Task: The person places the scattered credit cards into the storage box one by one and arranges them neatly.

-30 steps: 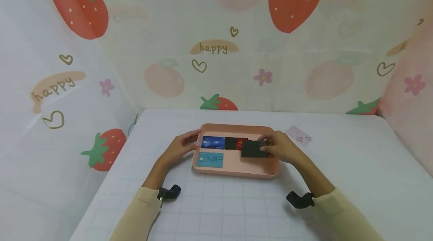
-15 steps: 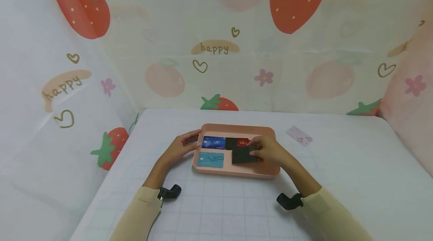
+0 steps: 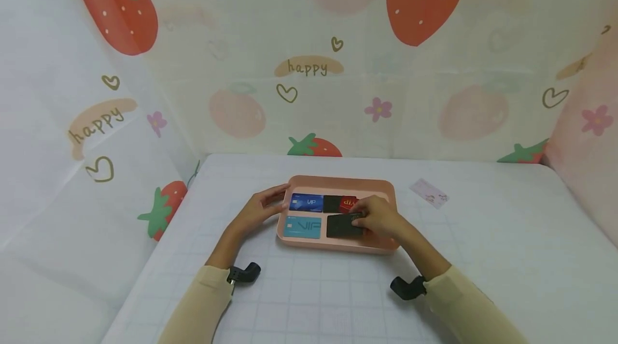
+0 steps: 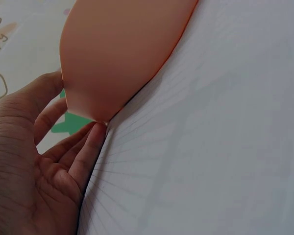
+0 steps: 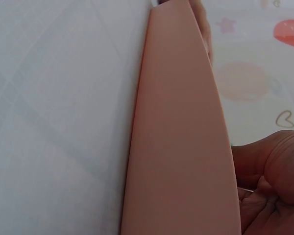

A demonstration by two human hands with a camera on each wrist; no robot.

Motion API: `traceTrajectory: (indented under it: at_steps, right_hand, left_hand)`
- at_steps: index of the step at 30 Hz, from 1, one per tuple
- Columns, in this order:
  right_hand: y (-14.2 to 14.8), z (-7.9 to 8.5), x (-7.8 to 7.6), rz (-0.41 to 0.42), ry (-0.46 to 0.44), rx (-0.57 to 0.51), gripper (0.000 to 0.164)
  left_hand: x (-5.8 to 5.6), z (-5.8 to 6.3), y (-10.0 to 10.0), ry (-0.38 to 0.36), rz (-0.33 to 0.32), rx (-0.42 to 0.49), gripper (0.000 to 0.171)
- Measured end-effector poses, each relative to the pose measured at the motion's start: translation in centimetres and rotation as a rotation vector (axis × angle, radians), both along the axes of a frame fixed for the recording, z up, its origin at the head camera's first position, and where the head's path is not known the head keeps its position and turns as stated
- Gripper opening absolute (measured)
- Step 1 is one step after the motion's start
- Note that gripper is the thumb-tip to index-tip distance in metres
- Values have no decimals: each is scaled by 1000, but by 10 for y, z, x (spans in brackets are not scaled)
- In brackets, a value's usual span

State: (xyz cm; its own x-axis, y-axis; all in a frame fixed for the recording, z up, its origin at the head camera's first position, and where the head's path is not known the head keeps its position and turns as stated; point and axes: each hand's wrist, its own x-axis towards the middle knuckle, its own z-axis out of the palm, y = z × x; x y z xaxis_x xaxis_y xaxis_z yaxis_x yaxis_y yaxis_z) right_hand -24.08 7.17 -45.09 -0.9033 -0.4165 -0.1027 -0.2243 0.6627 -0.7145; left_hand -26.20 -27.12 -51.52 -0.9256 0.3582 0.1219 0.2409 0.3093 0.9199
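A pink tray [image 3: 338,249] stands on the table with several cards in it. My right hand [image 3: 381,219] pinches the right end of a black card [image 3: 341,226] low in the tray's front right part. In the right wrist view, the tray wall hides the card and part of that hand [image 5: 269,181]. My left hand [image 3: 253,214] touches the tray's left end with extended fingers. The left wrist view shows the thumb and fingertips of this hand [image 4: 44,142] against the tray's outer wall [image 4: 112,54]. Left of the black card lies a light blue VIP card [image 3: 302,227].
A dark blue VIP card [image 3: 306,203] lies in the tray's back row. Beside it is another dark card [image 3: 331,204], overlapped by a red VIP card [image 3: 348,204]. A pale pink patterned card [image 3: 429,194] lies on the table, right of the tray.
My right hand has carried the black card left and toward me, from over the back row to beside the light blue card. The left hand has stayed at the tray's end.
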Motion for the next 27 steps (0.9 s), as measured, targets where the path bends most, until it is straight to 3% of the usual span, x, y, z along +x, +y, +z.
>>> traceTrajectory:
  at_steps: [11,27]
  right_hand:
    - [-5,-4,1,-9,5,46,21]
    - [-8,-6,3,-16,3,30,22]
  left_hand:
    - [-2,-4,-2,11,-8,-4,59]
    - [-2,-3,-1,6,-11,-5,59]
